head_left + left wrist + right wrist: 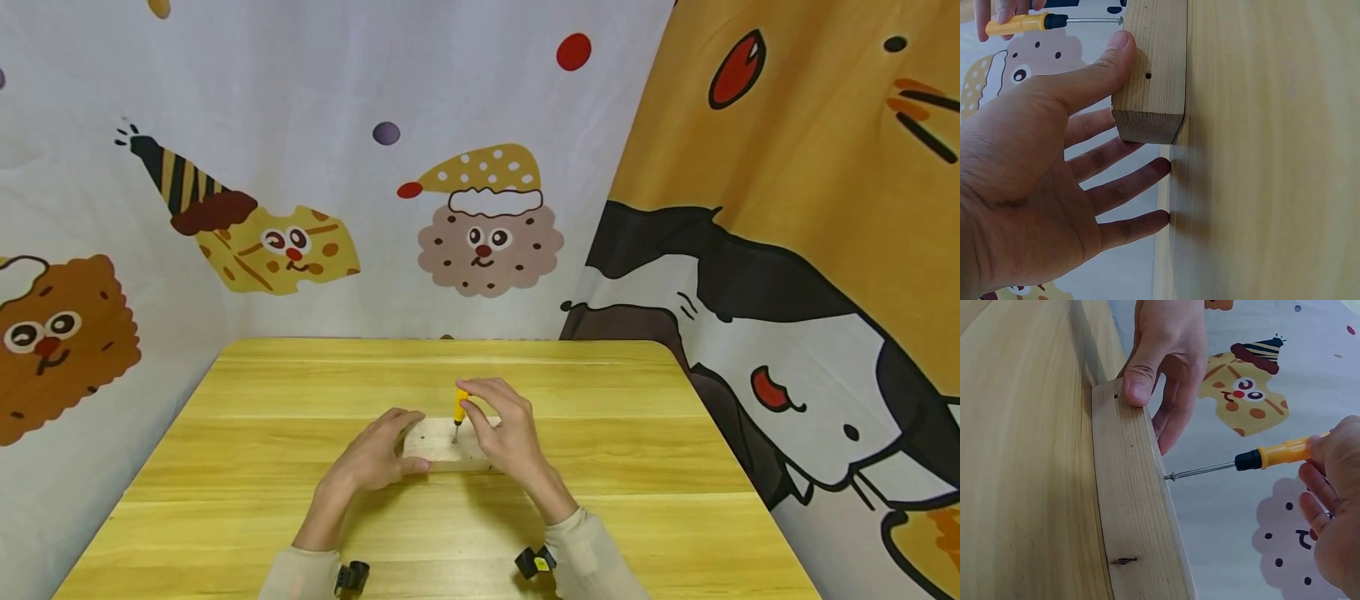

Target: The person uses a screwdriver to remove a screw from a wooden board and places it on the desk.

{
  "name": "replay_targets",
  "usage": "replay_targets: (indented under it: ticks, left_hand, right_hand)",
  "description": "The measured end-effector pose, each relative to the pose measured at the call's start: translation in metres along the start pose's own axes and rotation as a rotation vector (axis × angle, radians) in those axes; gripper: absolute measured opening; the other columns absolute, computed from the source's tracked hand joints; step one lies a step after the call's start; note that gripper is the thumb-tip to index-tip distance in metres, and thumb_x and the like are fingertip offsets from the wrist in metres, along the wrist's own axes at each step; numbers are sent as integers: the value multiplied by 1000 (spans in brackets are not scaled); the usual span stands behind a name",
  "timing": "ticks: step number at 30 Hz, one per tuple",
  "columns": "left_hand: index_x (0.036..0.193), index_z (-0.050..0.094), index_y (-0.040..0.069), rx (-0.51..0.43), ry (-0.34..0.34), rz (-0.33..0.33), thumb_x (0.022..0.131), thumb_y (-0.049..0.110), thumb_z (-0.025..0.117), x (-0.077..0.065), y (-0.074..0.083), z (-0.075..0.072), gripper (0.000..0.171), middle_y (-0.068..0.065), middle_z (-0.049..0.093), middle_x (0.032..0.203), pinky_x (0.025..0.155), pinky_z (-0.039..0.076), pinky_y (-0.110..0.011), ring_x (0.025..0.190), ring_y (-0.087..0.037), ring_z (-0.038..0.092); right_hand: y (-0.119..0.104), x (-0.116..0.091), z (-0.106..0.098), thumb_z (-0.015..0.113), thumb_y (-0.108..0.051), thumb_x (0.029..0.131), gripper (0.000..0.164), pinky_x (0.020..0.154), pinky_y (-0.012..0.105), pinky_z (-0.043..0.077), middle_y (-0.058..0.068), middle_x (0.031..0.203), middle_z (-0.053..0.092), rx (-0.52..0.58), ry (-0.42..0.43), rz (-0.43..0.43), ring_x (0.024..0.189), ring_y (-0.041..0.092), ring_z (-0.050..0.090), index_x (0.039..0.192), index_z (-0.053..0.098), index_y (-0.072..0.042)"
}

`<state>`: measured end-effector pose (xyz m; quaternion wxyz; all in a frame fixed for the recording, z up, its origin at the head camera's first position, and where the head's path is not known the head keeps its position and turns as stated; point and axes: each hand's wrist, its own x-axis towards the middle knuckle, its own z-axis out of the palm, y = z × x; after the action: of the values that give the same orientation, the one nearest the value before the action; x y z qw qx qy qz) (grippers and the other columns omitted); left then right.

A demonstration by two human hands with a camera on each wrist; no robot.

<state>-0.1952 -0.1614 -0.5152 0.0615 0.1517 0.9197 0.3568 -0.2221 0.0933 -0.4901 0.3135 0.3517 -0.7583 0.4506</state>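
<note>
A pale wooden block (435, 450) lies flat on the table in the head view. My left hand (375, 452) grips its left end, thumb on the near side and fingers reaching to the far side. In the left wrist view, the two lowest fingers (1135, 231) extend past the block's end. My right hand (512, 427) holds a yellow screwdriver (461, 406) by its handle, almost upright over the block. At the tip of its metal shaft stands a small screw (1170, 477), partly sunk in the block's top face; its head protrudes.
The wood-grain table (600, 517) spreads around the block. Behind it hangs a white curtain (315, 167) with cartoon prints, and an orange one (825, 167) is on the right. A dark knot (1124, 560) marks the block's side.
</note>
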Motion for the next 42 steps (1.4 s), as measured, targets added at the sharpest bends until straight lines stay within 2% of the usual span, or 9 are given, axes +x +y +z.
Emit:
replay_targets:
  ticks: [7,12,16,21,24,30,42]
  left_hand:
    - [161,61,7,31,2,-9,93,37,95,0,2,1,82,-18,63,158,117,55,-69,145,-45,64]
    - [161,60,8,29,-4,-7,93,37,95,1,1,1,82,-19,63,159,118,54,-69,146,-46,63]
    - [162,60,8,27,-6,-11,93,38,95,1,1,1,82,-19,62,160,118,54,-70,147,-46,62]
    - [162,60,9,27,-10,-21,94,39,94,0,1,1,82,-18,62,161,118,54,-70,147,-47,62]
    - [162,60,9,31,-9,-17,95,39,93,0,1,1,81,-18,62,161,118,54,-70,148,-47,62]
    - [163,59,8,33,-4,-11,94,39,93,1,0,1,83,-19,62,161,119,53,-70,147,-46,62]
    - [163,59,8,29,-6,-23,95,39,93,1,1,1,82,-19,61,161,120,53,-69,148,-46,61]
  right_hand:
    - [0,-1,1,82,8,98,33,89,36,69,11,115,85,15,2,31,102,26,80,128,82,-6]
    - [0,-2,1,83,7,98,31,91,40,69,12,119,82,32,-9,42,105,27,79,126,81,-6]
    - [2,-2,2,86,7,95,29,89,42,70,11,115,78,44,4,25,103,27,77,121,80,-5]
    - [2,-2,2,89,6,93,27,89,33,67,9,110,76,35,16,29,99,26,76,117,80,-3]
    - [1,-1,1,89,5,93,27,91,32,67,9,112,77,25,11,38,100,26,77,117,80,-3]
    - [0,0,0,88,5,94,28,91,36,68,10,116,79,10,2,43,103,26,78,120,80,-5]
    - [0,-1,-1,77,11,100,31,89,36,68,13,124,83,14,-16,55,110,30,80,126,79,-5]
